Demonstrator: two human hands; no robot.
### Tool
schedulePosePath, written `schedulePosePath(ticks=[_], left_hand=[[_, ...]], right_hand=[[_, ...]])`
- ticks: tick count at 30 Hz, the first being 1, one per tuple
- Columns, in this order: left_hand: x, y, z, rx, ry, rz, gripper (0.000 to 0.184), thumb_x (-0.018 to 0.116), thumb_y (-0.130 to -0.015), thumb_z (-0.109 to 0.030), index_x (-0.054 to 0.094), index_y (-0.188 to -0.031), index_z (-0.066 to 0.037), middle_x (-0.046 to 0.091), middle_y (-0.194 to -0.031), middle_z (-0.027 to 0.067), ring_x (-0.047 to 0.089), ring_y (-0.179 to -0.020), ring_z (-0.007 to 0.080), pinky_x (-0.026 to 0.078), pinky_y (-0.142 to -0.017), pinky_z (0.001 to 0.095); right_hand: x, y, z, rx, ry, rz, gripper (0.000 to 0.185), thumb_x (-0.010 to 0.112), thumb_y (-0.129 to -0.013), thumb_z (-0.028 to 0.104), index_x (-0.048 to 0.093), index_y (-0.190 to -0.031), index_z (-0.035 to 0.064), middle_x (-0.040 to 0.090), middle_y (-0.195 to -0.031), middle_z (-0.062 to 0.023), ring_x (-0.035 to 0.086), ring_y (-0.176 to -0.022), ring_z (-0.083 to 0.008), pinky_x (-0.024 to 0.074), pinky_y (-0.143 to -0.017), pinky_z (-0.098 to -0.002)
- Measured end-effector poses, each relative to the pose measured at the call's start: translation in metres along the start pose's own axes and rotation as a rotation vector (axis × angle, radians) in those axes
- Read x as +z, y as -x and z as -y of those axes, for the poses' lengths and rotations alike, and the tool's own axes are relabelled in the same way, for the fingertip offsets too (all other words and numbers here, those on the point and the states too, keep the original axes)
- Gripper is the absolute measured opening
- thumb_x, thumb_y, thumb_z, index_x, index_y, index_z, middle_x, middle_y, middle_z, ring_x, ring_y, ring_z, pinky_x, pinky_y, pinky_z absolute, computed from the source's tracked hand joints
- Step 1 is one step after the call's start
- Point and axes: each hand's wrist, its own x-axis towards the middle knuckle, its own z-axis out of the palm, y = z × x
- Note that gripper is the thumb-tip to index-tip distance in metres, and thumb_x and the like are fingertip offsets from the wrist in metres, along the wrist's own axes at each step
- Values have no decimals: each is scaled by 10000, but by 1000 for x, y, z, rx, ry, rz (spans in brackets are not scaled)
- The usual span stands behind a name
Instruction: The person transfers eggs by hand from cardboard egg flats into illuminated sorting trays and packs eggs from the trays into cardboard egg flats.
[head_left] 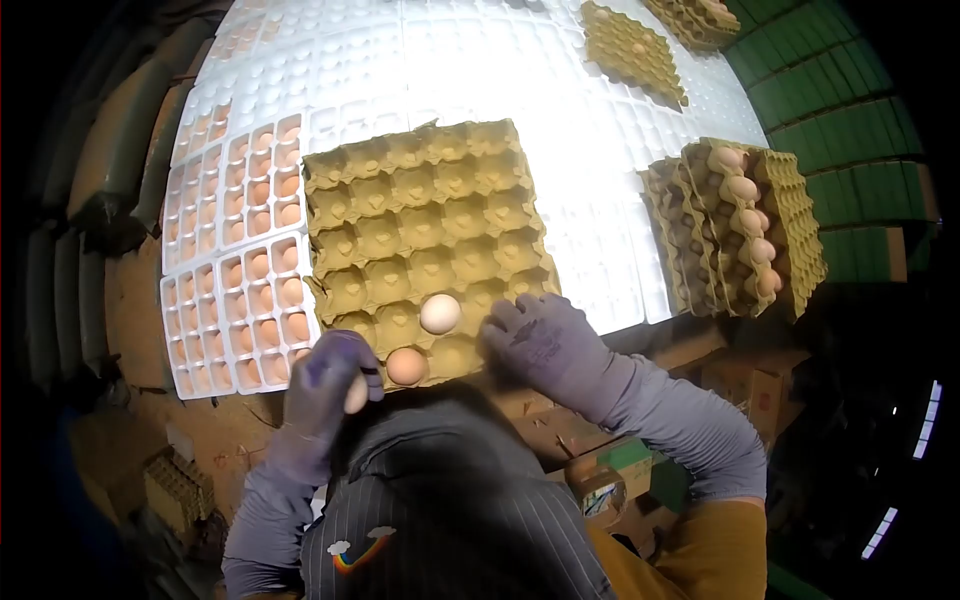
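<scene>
A yellow-brown pulp egg tray lies in front of me on white foam trays. Two eggs sit near its front edge: a pale egg and a browner egg. My left hand, in a grey glove, is closed around an egg at the tray's front left corner. My gloved right hand rests over the tray's front right corner, palm down; its fingers are spread and no egg shows in them.
White foam trays with eggs line the left. At the right, a stack of pulp trays with eggs stands on edge. Another pulp tray lies farther back. Below right are cardboard boxes and a tape roll.
</scene>
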Motion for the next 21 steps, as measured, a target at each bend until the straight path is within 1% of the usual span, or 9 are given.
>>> schedulePosePath(ticks=[1,3,6,7,11,13,15,19,21], left_hand=[[27,2,-11,336,-732,-59,350,744,-889,-270,641,-1133,-41,583,-1113,130,629,-974,230,546,-849,353],[51,5,4,481,-1326,-239,396,802,-802,-166,659,-1155,-56,597,-1061,139,621,-1027,263,517,-862,357],[49,1,9,424,-1295,-246,430,827,-771,-199,668,-1148,-68,587,-1120,150,615,-1069,298,516,-886,370],[47,1,7,390,-1166,-231,466,821,-778,-238,655,-1175,-60,589,-1135,148,617,-1071,301,522,-891,373],[19,-1,4,254,-437,-49,562,655,-938,-456,571,-1288,-25,634,-1037,121,641,-938,234,537,-818,339],[25,9,-5,-131,353,3,571,536,-1015,-516,571,-1261,-2,642,-961,102,635,-861,194,529,-768,319],[24,1,-2,-75,473,65,638,414,-1028,-596,553,-1200,2,628,-914,89,602,-788,156,515,-707,289],[8,-7,5,-135,648,157,716,368,-1006,-640,545,-1251,10,600,-1069,79,585,-817,154,537,-726,294],[1,-3,-12,-133,552,136,704,366,-1014,-626,532,-1270,8,592,-1102,80,579,-830,148,530,-758,287]], right_hand=[[-11,-4,-3,-18,-29,11,218,672,-897,258,641,-1034,91,579,-963,-68,639,-883,-217,557,-740,-361],[-32,8,-29,241,-655,132,301,726,-921,250,614,-1140,76,628,-1045,-79,648,-947,-162,561,-745,-283],[-22,36,-57,276,-1327,-115,410,768,-879,198,567,-1225,111,553,-1280,-89,649,-989,-175,577,-784,-272],[-17,42,-62,240,-1425,-202,453,780,-865,181,550,-1252,126,522,-1353,-92,649,-1004,-184,582,-799,-271],[11,41,-44,182,23,-65,454,764,-792,88,589,-1206,154,481,-1402,-109,624,-1061,-340,584,-866,-396],[12,39,-46,154,-40,-75,382,792,-797,148,656,-1154,129,471,-1421,-115,619,-1059,-337,580,-878,-383],[11,43,-52,166,-301,-354,313,797,-826,196,705,-1115,119,462,-1436,-118,631,-1076,-282,597,-840,-347],[-26,22,-42,469,-1773,-324,425,660,-979,336,663,-1186,-35,537,-1367,-107,660,-909,-142,589,-721,-236],[-49,-11,-20,460,-1600,-215,605,399,-1062,517,569,-1332,3,701,-1010,-89,660,-850,-130,562,-718,-278]])
